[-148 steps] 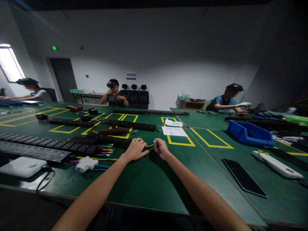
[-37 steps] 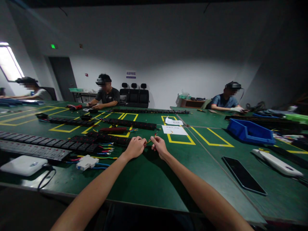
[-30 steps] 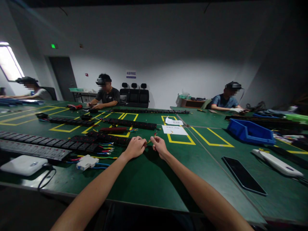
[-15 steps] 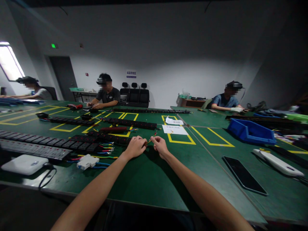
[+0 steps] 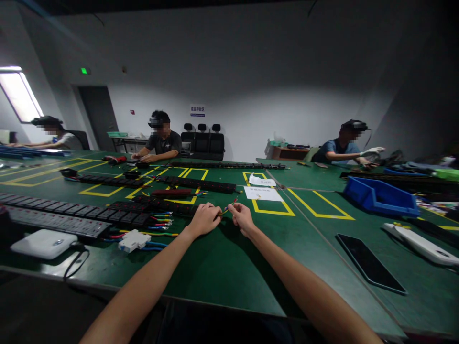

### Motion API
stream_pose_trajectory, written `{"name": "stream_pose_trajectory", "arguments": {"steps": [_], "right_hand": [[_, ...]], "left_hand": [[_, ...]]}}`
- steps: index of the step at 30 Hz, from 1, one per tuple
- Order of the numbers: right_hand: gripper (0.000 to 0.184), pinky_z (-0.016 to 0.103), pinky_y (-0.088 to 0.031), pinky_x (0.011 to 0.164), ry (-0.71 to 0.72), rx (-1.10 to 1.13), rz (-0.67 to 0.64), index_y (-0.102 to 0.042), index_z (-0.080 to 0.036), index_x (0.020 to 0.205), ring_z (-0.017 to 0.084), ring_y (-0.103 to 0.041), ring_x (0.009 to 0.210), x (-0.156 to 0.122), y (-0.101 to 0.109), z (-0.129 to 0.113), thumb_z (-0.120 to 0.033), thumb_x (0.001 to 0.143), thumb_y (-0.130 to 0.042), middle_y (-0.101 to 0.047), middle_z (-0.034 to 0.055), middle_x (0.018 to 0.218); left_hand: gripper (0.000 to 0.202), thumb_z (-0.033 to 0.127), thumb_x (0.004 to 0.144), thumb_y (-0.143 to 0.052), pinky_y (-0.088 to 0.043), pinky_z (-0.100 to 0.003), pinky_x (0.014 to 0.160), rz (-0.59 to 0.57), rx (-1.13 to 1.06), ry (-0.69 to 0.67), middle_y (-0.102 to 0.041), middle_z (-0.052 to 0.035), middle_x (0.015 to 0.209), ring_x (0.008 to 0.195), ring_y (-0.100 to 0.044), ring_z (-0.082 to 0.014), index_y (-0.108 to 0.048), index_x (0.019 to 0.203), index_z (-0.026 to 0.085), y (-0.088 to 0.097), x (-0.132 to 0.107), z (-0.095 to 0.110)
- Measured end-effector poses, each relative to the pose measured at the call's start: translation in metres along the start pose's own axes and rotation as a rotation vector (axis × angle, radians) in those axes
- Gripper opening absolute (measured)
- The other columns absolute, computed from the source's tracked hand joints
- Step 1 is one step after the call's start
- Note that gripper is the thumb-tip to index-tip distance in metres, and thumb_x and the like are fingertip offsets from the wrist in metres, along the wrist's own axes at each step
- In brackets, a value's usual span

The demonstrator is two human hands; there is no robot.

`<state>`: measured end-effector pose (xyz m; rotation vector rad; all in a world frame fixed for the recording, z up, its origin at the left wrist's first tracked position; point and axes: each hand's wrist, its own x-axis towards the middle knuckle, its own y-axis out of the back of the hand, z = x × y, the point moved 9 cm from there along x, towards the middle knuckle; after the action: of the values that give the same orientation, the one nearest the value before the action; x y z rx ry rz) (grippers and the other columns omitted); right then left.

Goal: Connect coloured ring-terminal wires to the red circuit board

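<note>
My left hand (image 5: 205, 218) and my right hand (image 5: 242, 218) rest close together on the green table (image 5: 222, 267). Both are closed in a pinch on a small bundle of coloured wires (image 5: 227, 208) that runs between them, its red-tipped end sticking up past my right fingers. Just left of my left hand lies a black power strip (image 5: 143, 210) with coloured wire tails (image 5: 161, 220) sticking out of its end.
More long power strips (image 5: 53, 215) cover the left. A white box (image 5: 42, 242), a white connector (image 5: 133, 240), a black phone (image 5: 369, 262), a white device (image 5: 419, 243), a blue bin (image 5: 380, 197) and papers (image 5: 263, 193) lie around. Three people sit at the far edges.
My hands have lifted slightly from flat on the wires to a pinch holding them up. The person opposite lowered the arms to the table; the person at right raised a gloved hand.
</note>
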<state>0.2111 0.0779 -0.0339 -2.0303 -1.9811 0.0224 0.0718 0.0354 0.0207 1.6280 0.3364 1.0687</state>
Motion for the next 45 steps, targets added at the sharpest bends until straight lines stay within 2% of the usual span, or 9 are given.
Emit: {"name": "stream_pose_trajectory", "arguments": {"steps": [13,23,31,39,45], "right_hand": [[0.055,0.018,-0.017,0.030,-0.013,-0.033,-0.018,-0.056,-0.020,0.079,0.004,-0.030,0.030,-0.0005,-0.0015,-0.0011,-0.066,0.061,-0.080,-0.043,-0.0113,0.044],[0.057,0.018,-0.017,0.030,-0.001,-0.017,-0.021,-0.055,-0.020,0.082,0.003,-0.031,0.030,0.0014,-0.0012,0.0012,-0.066,0.061,-0.080,-0.050,-0.0096,0.049],[0.053,0.018,-0.019,0.030,-0.012,-0.012,-0.007,-0.057,-0.019,0.078,0.003,-0.032,0.033,-0.0005,-0.0017,-0.0014,-0.063,0.061,-0.082,-0.046,-0.0106,0.051],[0.056,0.019,-0.025,0.032,-0.045,-0.024,0.004,-0.062,-0.017,0.083,0.003,-0.034,0.036,-0.0045,-0.0024,-0.0039,-0.063,0.060,-0.084,-0.063,-0.0022,0.062],[0.057,0.018,-0.023,0.032,-0.036,-0.007,-0.006,-0.063,-0.017,0.080,0.003,-0.033,0.036,-0.0045,-0.0037,-0.0031,-0.065,0.059,-0.084,-0.059,-0.0043,0.060]], "left_hand": [[0.014,0.031,0.096,-0.057,-0.043,-0.041,0.092,-0.012,-0.002,0.009,-0.070,-0.0056,0.097,0.104,-0.060,-0.0258,-0.066,0.102,0.022,0.0019,-0.0002,-0.0007],[0.015,0.032,0.096,-0.057,-0.043,-0.041,0.093,-0.012,0.013,0.007,-0.070,-0.0058,0.097,0.105,-0.059,-0.0260,-0.066,0.102,0.022,0.0010,-0.0004,-0.0010],[0.013,0.031,0.094,-0.058,-0.043,-0.042,0.092,-0.013,0.008,0.008,-0.069,-0.0057,0.096,0.105,-0.059,-0.0265,-0.065,0.101,0.022,0.0007,-0.0007,-0.0013],[0.012,0.027,0.092,-0.060,-0.043,-0.041,0.092,-0.018,-0.011,0.013,-0.071,-0.0050,0.097,0.105,-0.060,-0.0263,-0.066,0.102,0.023,-0.0003,-0.0004,-0.0016],[0.014,0.026,0.093,-0.059,-0.043,-0.041,0.092,-0.017,-0.003,0.012,-0.071,-0.0055,0.097,0.105,-0.060,-0.0265,-0.066,0.104,0.023,0.0008,-0.0004,-0.0007]]}}
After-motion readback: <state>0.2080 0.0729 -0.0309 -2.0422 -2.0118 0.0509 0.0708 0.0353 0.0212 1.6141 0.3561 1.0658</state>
